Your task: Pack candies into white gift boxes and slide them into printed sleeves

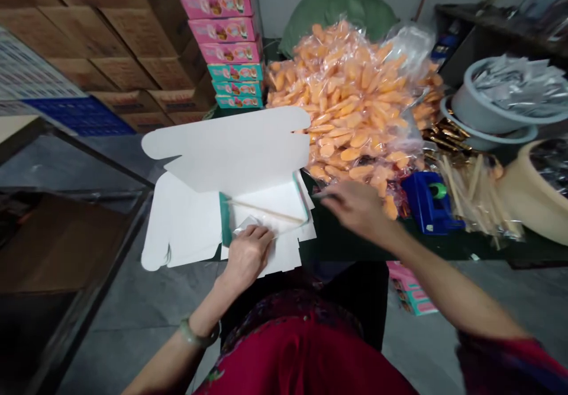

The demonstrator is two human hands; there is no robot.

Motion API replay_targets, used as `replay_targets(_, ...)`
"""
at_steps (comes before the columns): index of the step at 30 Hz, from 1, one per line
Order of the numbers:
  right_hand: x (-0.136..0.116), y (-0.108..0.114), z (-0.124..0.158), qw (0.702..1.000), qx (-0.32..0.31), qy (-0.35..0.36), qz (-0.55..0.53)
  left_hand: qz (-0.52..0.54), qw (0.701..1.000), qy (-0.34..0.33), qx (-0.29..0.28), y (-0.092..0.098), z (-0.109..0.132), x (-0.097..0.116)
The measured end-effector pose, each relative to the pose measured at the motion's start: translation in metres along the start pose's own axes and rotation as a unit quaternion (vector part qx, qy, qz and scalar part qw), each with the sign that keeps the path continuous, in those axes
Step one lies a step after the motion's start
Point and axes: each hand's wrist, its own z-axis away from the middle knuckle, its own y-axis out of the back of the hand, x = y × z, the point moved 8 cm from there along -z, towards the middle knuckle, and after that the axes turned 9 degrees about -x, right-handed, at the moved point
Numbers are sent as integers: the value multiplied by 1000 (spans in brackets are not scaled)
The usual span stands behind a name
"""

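Note:
An open white cardboard box (239, 141), its lid folded back, stands on the table with a teal edge showing inside. A thin wooden stick (275, 210) lies slantwise in it. At the box's front side my left hand (251, 250) has its fingers curled on a small silvery packet (248, 223). Just right of the box, my right hand (355, 209) is closed in a pinch; a small pale sliver shows at its fingertips, too blurred to name. Behind that hand rises a large heap of orange pieces in clear plastic wrappers (350, 105).
A blue tape dispenser (428, 203) sits beside bagged wooden sticks (479, 200). Grey tubs (483, 105) with silver packets and a cream tub (528, 188) stand at right. Pink and teal boxes (226, 31) are stacked behind; brown cartons (119, 46) fill the back left.

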Motion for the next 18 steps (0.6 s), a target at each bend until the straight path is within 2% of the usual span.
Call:
replay_targets(2,-54,-66,-51,989,-115,57,79,3,1000,12,14,1,4,3)
replay_targets(4,-76,-104,-85,972,-157,69,160,0,999,25,32,1,7,6)
replay_targets(7,-76,-134,-105,947,-231,42,220,-4,998,35,44,-1,8,7)
replay_targets(10,-72,-143,-95,936,-297,56,181,-8,998,38,52,1,6,3)
replay_targets(12,-66,-125,-87,950,-271,94,124,-13,998,28,60,4,7,-3)
replay_targets(14,-31,-78,-84,982,-151,68,93,-21,997,11,72,6,9,-12)
replay_targets(15,1,-44,-82,993,-63,14,98,-26,996,6,82,6,11,-17)
replay_targets(16,40,-6,-77,990,30,-62,125,-32,995,4,92,5,14,-23)
replay_targets(17,83,34,-68,967,115,-155,168,-39,994,4,102,4,16,-29)
replay_targets(18,123,71,-58,934,174,-231,210,-45,993,1,109,1,18,-33)
